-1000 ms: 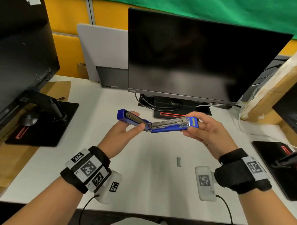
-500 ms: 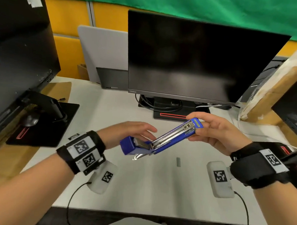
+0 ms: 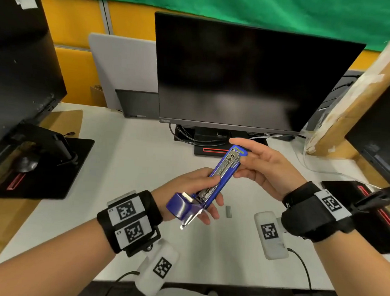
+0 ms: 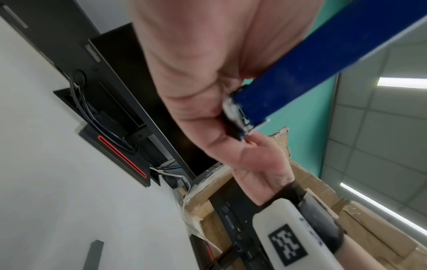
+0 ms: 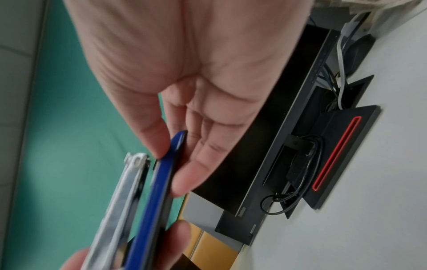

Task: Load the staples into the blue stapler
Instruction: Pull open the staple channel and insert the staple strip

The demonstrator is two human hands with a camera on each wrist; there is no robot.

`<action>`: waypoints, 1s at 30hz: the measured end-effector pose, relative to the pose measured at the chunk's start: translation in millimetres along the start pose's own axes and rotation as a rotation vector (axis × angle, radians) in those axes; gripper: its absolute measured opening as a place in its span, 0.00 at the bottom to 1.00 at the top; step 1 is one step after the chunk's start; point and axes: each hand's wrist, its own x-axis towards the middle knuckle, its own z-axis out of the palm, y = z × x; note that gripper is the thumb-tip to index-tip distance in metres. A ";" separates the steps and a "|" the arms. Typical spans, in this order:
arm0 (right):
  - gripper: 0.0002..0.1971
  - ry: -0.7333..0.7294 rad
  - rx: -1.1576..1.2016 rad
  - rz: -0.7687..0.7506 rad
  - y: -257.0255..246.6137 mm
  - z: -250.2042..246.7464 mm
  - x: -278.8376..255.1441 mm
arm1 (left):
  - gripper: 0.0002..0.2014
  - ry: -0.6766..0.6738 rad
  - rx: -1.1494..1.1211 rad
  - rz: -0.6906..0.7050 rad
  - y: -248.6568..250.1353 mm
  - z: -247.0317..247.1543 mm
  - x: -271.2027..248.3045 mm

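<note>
The blue stapler (image 3: pixel 219 178) is hinged open and held in the air, tilted, with its far tip up and its hinge end low and toward me. A silver magazine rail (image 5: pixel 120 197) with a spring shows along its inside. My left hand (image 3: pixel 210 199) grips the lower half, fingers beneath and thumb on top. My right hand (image 3: pixel 236 157) pinches the far tip between thumb and fingers. In the right wrist view the thumb (image 5: pixel 154 138) presses the blue arm (image 5: pixel 150 201). A grey strip of staples (image 3: pixel 228 211) lies on the white table (image 3: pixel 126 167), just right of my left fingers.
A dark monitor (image 3: pixel 248 78) stands behind, its base and cables (image 3: pixel 212 148) close beyond the stapler. A second monitor's stand (image 3: pixel 43 163) sits at the left. At the right are a cardboard box (image 3: pixel 348 98) and another black base (image 3: pixel 376 211).
The stapler went from level to steeply tilted, hinge end dropping toward me. My left hand turned over and took hold around the lower half. My right hand rose with the tip.
</note>
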 end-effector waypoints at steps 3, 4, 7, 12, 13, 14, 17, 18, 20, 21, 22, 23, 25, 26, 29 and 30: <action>0.16 0.040 -0.086 -0.063 0.1 8.3 -0.8 | 0.13 0.032 -0.012 0.038 0.5 5.3 1.0; 0.16 0.044 -0.126 -0.081 -0.7 11.9 -0.6 | 0.17 0.038 -0.003 0.051 0.2 6.3 1.8; 0.16 0.048 -0.211 -0.122 -4.1 20.7 0.4 | 0.23 0.092 0.020 0.043 -0.3 6.0 4.3; 0.14 0.054 -0.243 -0.114 -4.7 29.3 1.0 | 0.22 0.124 0.021 -0.001 -1.3 -0.2 5.0; 0.14 0.052 -0.238 -0.107 -4.7 30.2 0.9 | 0.23 0.120 0.020 -0.017 -2.0 -1.3 4.9; 0.14 0.050 -0.235 -0.099 -4.8 31.1 1.1 | 0.23 0.115 0.018 -0.033 -2.6 -2.4 5.0; 0.15 0.051 -0.226 -0.062 -4.0 34.5 1.7 | 0.22 0.093 -0.004 -0.080 -3.3 -5.8 5.1; 0.15 0.056 -0.219 -0.050 -3.5 35.7 2.0 | 0.21 0.086 -0.017 -0.092 -3.1 -6.6 5.2; 0.15 0.068 -0.198 -0.030 -3.4 37.8 2.4 | 0.18 0.089 -0.033 -0.101 -3.3 -7.5 5.3; 0.15 0.070 -0.191 -0.026 -3.9 38.6 2.5 | 0.18 0.095 -0.035 -0.098 -3.7 -7.8 5.6; 0.15 0.070 -0.189 -0.024 -4.4 39.3 2.9 | 0.17 0.098 -0.035 -0.095 -4.4 -8.0 5.8; 0.15 0.071 -0.190 -0.023 -5.1 39.8 3.0 | 0.18 0.098 -0.036 -0.096 -5.0 -8.4 5.9; 0.15 0.074 -0.199 -0.024 -5.6 40.6 2.9 | 0.19 0.096 -0.043 -0.108 -5.2 -8.6 6.0; 0.15 0.076 -0.209 -0.026 -5.3 40.9 3.1 | 0.19 0.095 -0.049 -0.112 -5.4 -8.7 6.0; 0.15 0.081 -0.236 -0.029 -5.4 42.1 3.7 | 0.20 0.093 -0.066 -0.110 -5.8 -7.8 5.8; 0.15 0.083 -0.237 -0.030 -5.9 42.5 3.8 | 0.22 0.098 -0.056 -0.107 -6.4 -7.8 6.2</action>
